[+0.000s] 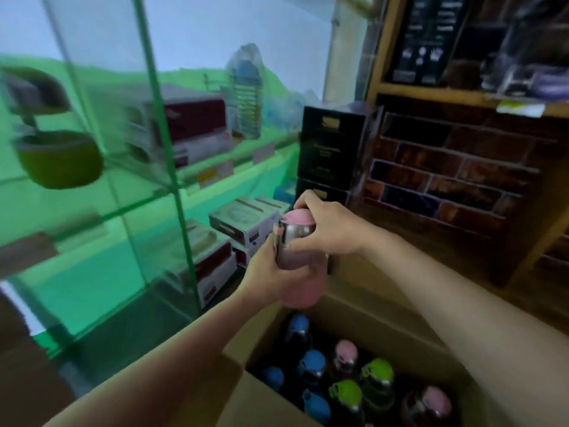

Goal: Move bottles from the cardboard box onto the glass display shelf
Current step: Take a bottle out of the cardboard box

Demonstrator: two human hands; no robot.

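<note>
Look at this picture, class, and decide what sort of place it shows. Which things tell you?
Probably a shop being restocked. Boxed goods sit on a glass display shelf with what look like price tags on its edge, and a cardboard box holds bottles capped in blue, green and pink.

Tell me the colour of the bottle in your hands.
Pink, with a silver band under the cap; the bottle shows best in the head view.
</note>
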